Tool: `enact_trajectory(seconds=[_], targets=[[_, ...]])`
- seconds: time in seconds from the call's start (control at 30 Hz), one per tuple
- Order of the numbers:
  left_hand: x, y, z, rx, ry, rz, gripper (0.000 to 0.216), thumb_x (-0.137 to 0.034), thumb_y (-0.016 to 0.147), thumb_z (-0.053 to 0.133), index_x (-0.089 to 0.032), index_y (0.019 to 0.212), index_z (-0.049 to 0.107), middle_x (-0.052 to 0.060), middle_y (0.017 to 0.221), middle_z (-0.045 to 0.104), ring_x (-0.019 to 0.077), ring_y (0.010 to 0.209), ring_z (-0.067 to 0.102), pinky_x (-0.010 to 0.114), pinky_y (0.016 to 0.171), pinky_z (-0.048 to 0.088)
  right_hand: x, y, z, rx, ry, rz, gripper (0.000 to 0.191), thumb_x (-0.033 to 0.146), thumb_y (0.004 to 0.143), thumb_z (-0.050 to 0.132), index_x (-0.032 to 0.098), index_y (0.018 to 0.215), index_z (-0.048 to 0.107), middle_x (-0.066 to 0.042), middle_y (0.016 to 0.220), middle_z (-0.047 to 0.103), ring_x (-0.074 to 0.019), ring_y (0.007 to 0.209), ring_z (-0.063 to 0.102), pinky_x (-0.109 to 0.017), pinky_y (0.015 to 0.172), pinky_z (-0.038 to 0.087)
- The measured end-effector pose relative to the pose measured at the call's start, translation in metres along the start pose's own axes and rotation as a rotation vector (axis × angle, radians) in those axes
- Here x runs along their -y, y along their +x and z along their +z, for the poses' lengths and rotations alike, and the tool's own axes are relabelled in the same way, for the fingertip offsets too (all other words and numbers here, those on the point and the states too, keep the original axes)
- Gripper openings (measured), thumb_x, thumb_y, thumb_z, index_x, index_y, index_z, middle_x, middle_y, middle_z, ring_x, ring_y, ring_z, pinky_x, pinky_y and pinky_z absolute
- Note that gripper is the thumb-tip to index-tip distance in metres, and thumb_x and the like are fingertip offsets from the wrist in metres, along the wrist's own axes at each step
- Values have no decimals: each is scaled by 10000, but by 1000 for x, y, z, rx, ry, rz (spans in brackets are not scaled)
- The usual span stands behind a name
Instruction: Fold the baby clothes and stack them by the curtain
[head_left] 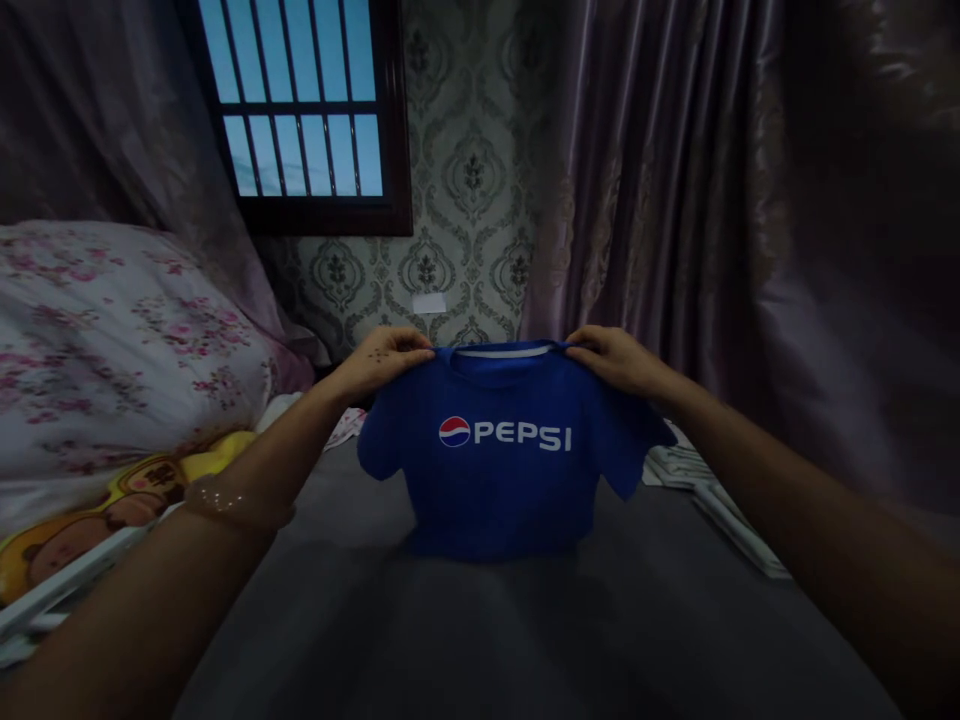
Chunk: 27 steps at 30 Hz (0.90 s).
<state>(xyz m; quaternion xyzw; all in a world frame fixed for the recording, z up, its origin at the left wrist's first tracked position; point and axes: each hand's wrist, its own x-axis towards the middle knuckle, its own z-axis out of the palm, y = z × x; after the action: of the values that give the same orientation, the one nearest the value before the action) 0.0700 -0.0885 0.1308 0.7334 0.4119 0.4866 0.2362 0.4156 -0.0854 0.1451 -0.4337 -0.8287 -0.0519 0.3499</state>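
A blue T-shirt (502,490) with a PEPSI print hangs upright between my hands, its printed front facing me. My left hand (386,358) pinches the shoulder left of the neckline. At the other shoulder, my right hand (615,358) has its thumb and fingers closed on the cloth. The collar is stretched level between them, and the short sleeves droop outside my grip. The shirt's lower edge meets the grey bed sheet (480,640); whether more cloth lies folded behind it, I cannot tell.
Folded light-coloured cloths (679,465) lie at the right, partly behind my right forearm. On the left are a floral-patterned bedding pile (112,350), yellow cartoon-printed items (150,480) and white hangers (75,580). A curtain (645,200) and a barred window (300,110) stand behind.
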Motion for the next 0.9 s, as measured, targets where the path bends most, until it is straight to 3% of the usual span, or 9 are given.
enact_trajectory(seconds=[0.1, 0.17, 0.23, 0.3, 0.43, 0.57, 0.73, 0.83, 0.9], targets=[[-12, 5, 6, -159, 108, 95, 297, -428, 700, 673, -149, 802, 654, 8, 692, 634, 147, 642, 577, 244, 592, 456, 2, 12, -8, 15, -25, 114, 214, 291, 851, 513, 168, 852, 688, -42, 750, 696, -206, 718, 645, -312, 675, 502], [-28, 4, 16, -386, 185, 217, 259, -399, 784, 594, -153, 847, 646, 15, 752, 640, 154, 716, 585, 252, 663, 462, 10, 18, -13, -189, -106, 111, 239, 277, 878, 463, 178, 874, 681, -62, 782, 692, -227, 765, 641, -330, 702, 490], [-43, 0, 29, -628, 261, 345, 261, -368, 871, 491, -172, 975, 628, 27, 883, 653, 168, 845, 594, 261, 759, 456, 22, 21, -10, -507, -165, 93, 302, 265, 925, 365, 190, 988, 651, -92, 901, 686, -246, 876, 625, -343, 755, 471], [-49, -3, 39, -699, 356, 432, 285, -336, 920, 415, -197, 1098, 589, 39, 1020, 647, 182, 964, 584, 272, 836, 439, 35, 21, 3, -703, -197, 101, 367, 225, 951, 261, 201, 1092, 599, -107, 1002, 660, -248, 948, 600, -345, 784, 454], [-27, -5, 31, -379, 638, 480, 285, -317, 920, 418, -211, 1099, 612, 61, 1054, 665, 213, 981, 608, 293, 864, 433, 41, 15, 29, -607, -353, 119, 381, 149, 928, 248, 206, 1156, 547, -105, 1056, 625, -234, 899, 594, -314, 697, 445], [-8, -7, -4, -499, 717, 495, 337, -356, 930, 392, -229, 1178, 582, 57, 1144, 651, 207, 1042, 600, 286, 892, 431, 26, 9, 22, -475, -616, 71, 383, 155, 940, 261, 198, 1224, 514, -108, 1059, 608, -218, 855, 595, -273, 592, 399], [-18, -4, -34, -274, 764, 456, 366, -446, 907, 397, -237, 1092, 634, 19, 981, 698, 195, 889, 635, 266, 776, 468, 12, 5, -1, -312, -766, -23, 379, 160, 950, 277, 207, 1256, 496, -93, 1054, 626, -200, 850, 607, -256, 569, 372], [-22, 5, -36, -161, 741, 392, 352, -457, 883, 430, -225, 1016, 658, 12, 867, 697, 185, 804, 626, 257, 722, 462, 6, 5, -4, -135, -693, -102, 362, 155, 929, 327, 245, 1227, 513, -58, 1086, 647, -194, 861, 621, -256, 599, 398], [-20, 11, -32, -69, 666, 362, 347, -465, 856, 472, -204, 984, 661, 11, 817, 685, 175, 754, 614, 246, 678, 458, 2, 5, -3, -147, -584, -96, 356, 167, 923, 340, 244, 1224, 514, -60, 1114, 652, -206, 884, 630, -269, 634, 417]])
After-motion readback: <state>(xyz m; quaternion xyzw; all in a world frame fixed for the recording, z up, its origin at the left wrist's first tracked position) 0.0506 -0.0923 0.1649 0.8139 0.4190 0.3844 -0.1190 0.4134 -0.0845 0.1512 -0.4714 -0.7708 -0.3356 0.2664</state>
